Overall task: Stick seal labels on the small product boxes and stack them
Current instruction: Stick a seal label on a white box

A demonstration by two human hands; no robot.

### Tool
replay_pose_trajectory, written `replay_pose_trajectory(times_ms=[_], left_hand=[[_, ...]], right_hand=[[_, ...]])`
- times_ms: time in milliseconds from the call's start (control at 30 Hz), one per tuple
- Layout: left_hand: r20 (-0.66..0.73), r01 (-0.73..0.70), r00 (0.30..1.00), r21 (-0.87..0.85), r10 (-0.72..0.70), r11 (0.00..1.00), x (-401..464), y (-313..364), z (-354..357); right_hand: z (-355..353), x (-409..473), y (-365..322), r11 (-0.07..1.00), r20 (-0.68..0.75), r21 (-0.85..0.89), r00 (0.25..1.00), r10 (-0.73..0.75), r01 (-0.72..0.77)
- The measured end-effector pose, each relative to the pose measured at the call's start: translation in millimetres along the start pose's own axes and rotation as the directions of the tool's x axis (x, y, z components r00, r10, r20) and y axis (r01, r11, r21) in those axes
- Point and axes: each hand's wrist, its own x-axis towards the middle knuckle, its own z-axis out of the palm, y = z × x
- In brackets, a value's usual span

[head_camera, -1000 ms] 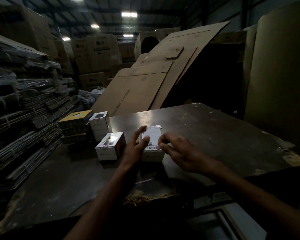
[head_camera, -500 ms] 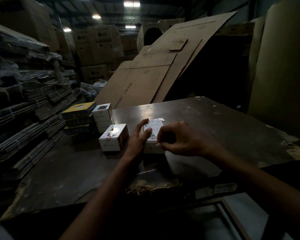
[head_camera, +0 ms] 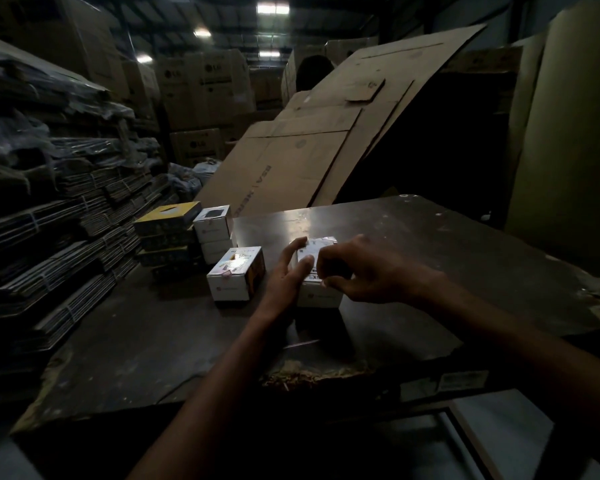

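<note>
A small white product box (head_camera: pixel 317 295) stands on the dark table (head_camera: pixel 447 271) in front of me. My left hand (head_camera: pixel 288 275) rests against its left side, fingers straight, thumb laid on the top. My right hand (head_camera: pixel 361 271) hovers over the box's top with its fingers curled, fingertips pinched at the top face; what they pinch is too small to make out. Another white box (head_camera: pixel 234 277) lies just left. Behind it, two white boxes (head_camera: pixel 213 232) are stacked.
A stack of yellow-topped boxes (head_camera: pixel 165 233) sits at the table's far left. Bundles of flattened cartons (head_camera: pixel 49 220) are piled along the left. Big cardboard sheets (head_camera: pixel 309 150) lean behind the table. The table's near edge (head_camera: pixel 309 375) is chipped.
My right hand has lifted from lying flat on the box and curled its fingertips over the top. The left hand has stayed against the box's side.
</note>
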Motion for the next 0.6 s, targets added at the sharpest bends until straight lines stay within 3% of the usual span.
replay_pose_trajectory(times_ms=[600], left_hand=[[-0.029, 0.019, 0.999, -0.002, -0.019, 1.000, 7, -10, 1]], right_hand=[[6, 8, -6, 0.988, 0.013, -0.114, 0.994, -0.105, 0.105]])
